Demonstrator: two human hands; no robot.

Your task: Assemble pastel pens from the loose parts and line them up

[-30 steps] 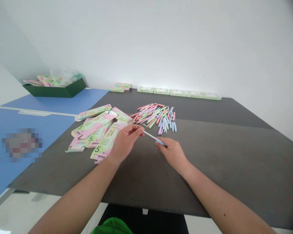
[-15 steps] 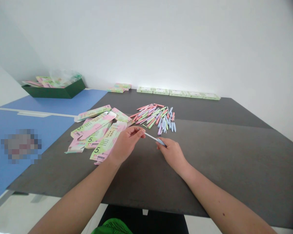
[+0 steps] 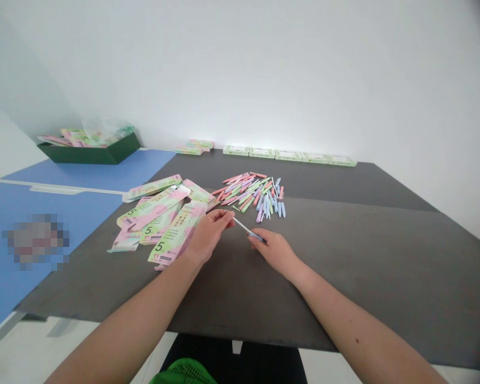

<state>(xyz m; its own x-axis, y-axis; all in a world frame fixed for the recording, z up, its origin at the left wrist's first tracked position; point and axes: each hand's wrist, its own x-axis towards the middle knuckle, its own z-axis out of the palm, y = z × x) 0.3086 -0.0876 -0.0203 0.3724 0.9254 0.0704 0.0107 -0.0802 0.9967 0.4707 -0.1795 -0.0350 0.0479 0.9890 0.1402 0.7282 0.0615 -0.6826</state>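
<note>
L hand (image 3: 210, 236) pinches white end of pen (image 3: 242, 226) — R hand (image 3: 275, 250) pinches blue end, palm down

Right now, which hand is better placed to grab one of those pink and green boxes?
Left, probably: the left hand sits right beside the boxes, while the right hand is farther off, pinching the blue end of the pen.

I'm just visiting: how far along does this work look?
Fairly early, it seems. Done: five closed green boxes lined up along the far edge. In hand: a blue pen held between the left hand and right hand. Left: a heap of loose pens and, beside it, flat pink-and-green cartons.
</note>
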